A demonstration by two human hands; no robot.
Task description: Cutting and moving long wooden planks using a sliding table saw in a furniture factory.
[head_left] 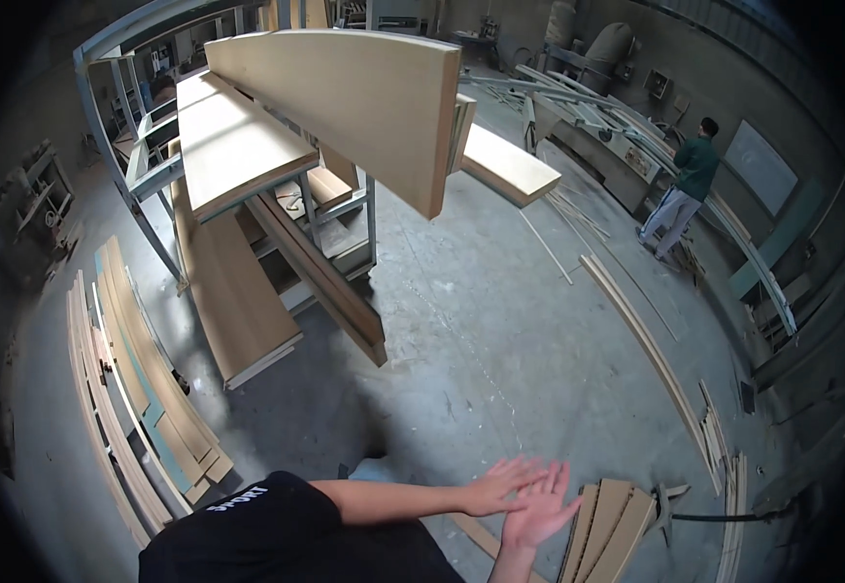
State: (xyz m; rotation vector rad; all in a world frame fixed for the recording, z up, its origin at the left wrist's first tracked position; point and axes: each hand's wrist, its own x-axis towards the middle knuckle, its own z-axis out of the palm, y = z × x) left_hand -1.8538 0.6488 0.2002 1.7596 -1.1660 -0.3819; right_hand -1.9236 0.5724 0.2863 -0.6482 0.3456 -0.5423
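My left forearm reaches across in front of my dark shirt. At its end my left hand [493, 488] lies against the palm and fingers of my right hand, its fingers stretched out and a little blurred. Palm up, my right hand [539, 510] has its thumb spread and fingers extended, partly covered by the left. Neither hand holds anything. Closest to them, just right of my right wrist, stands a fanned stack of brown boards [609, 530]. A narrow wooden strip [481, 536] shows below my hands, partly hidden by my right forearm.
A metal rack [136, 185] at left carries wide panels [248, 146], one large panel [345, 97] on edge. Long strips [141, 389] lie left; a long batten [641, 340] lies right. Beside a long machine [602, 141], a person [696, 175] stands. A metal stand [663, 510] is nearby.
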